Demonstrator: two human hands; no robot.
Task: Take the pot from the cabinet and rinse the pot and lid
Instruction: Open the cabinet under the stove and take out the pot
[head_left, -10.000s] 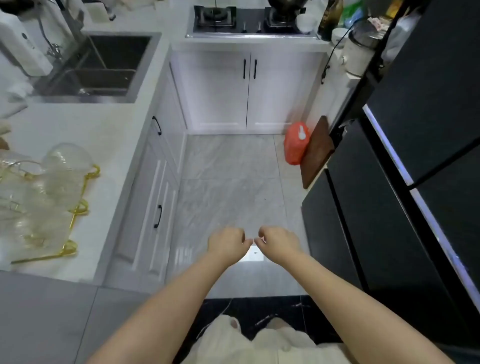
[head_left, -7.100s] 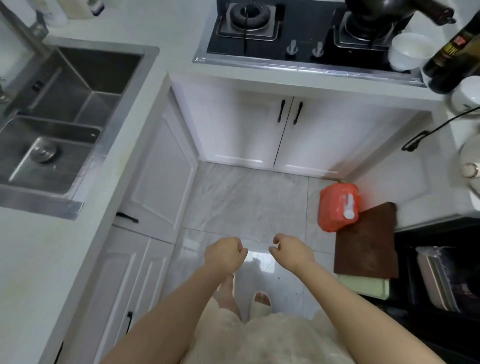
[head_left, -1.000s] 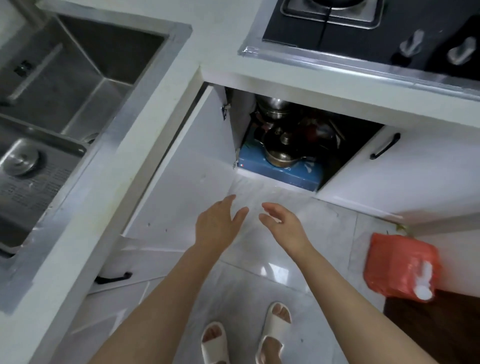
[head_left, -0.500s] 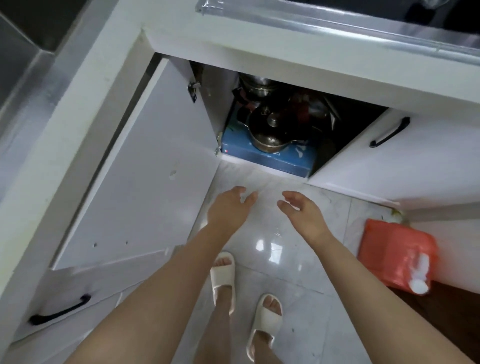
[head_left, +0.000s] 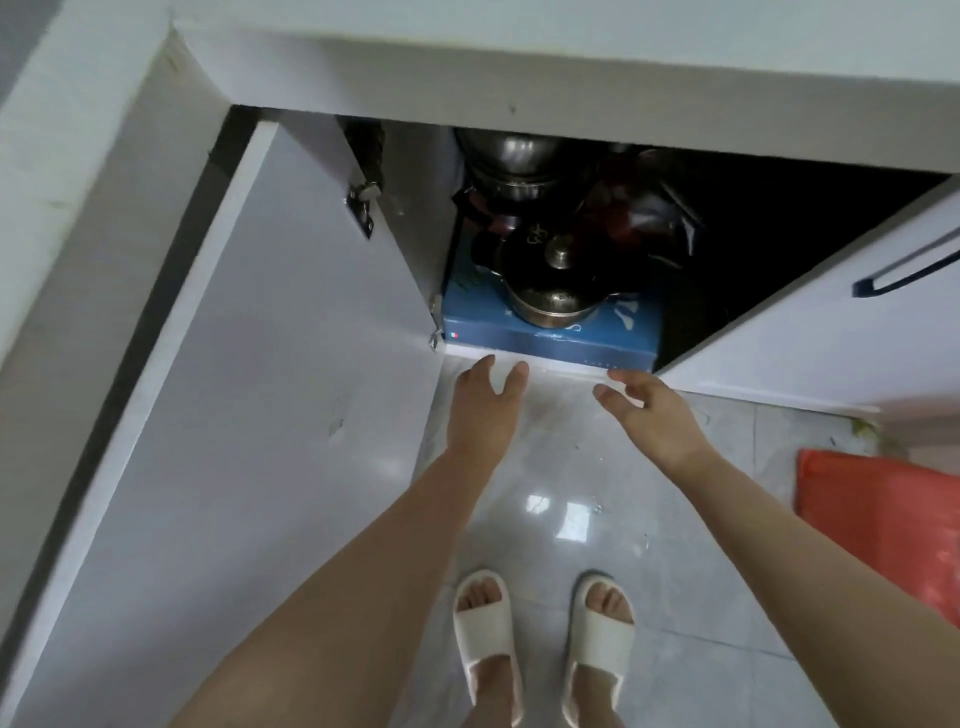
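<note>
A steel pot (head_left: 550, 304) with a dark lid (head_left: 545, 265) and a round metal knob sits on a blue box (head_left: 550, 338) at the front of the open cabinet. My left hand (head_left: 483, 410) and my right hand (head_left: 649, 415) reach toward it, both with fingers apart and nothing in them. Their fingertips are just short of the cabinet's bottom edge, below the box. Neither hand touches the pot.
The left cabinet door (head_left: 270, 389) stands wide open beside my left arm; the right door (head_left: 831, 332) with a dark handle is partly open. More steel pots (head_left: 509, 161) are stacked deeper inside. An orange container (head_left: 883, 519) stands on the floor at right. The countertop edge (head_left: 519, 67) overhangs.
My head has dropped lower and closer to the cabinet, and the stove has left the view. Both hands have moved forward to the cabinet's bottom edge, still holding nothing.
</note>
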